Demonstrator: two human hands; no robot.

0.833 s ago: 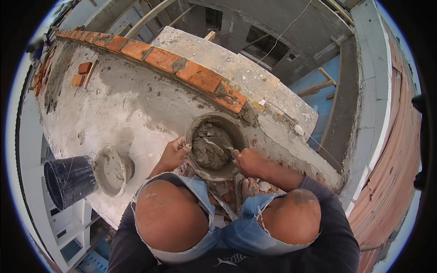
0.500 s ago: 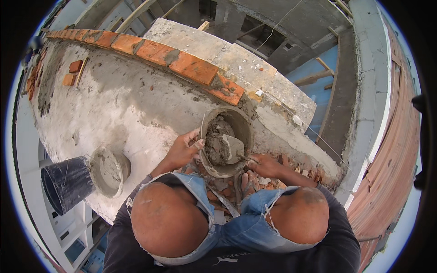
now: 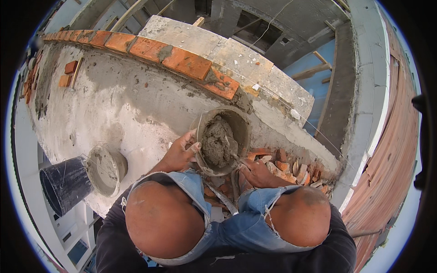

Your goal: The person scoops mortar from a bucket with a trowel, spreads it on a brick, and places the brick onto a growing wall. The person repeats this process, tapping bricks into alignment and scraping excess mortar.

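Observation:
In front of my bent knees a round bucket (image 3: 244,132) leans with its mouth toward me, holding wet grey mortar (image 3: 214,136). My left hand (image 3: 183,149) is closed on the bucket's left rim, thumb toward the outside. My right hand (image 3: 256,172), low at the bucket's right side, grips the handle of a trowel (image 3: 232,146). The mortar-smeared blade is inside the bucket, tilted edge-on and partly sunk in the mortar. Most of the trowel's handle is hidden by my fingers.
A curving course of orange bricks (image 3: 186,63) runs along the ledge ahead, beside a taut string (image 3: 318,133). Broken brick pieces (image 3: 287,168) lie by my right hand. To the left stand a mortar-caked bucket (image 3: 119,166) and a tipped black bucket (image 3: 63,184). Loose bricks (image 3: 70,67) lie farther off.
The trowel blade has turned from lying flat to edge-on and gone deeper into the mortar. My right hand has moved slightly left and down. My left hand keeps its hold on the rim.

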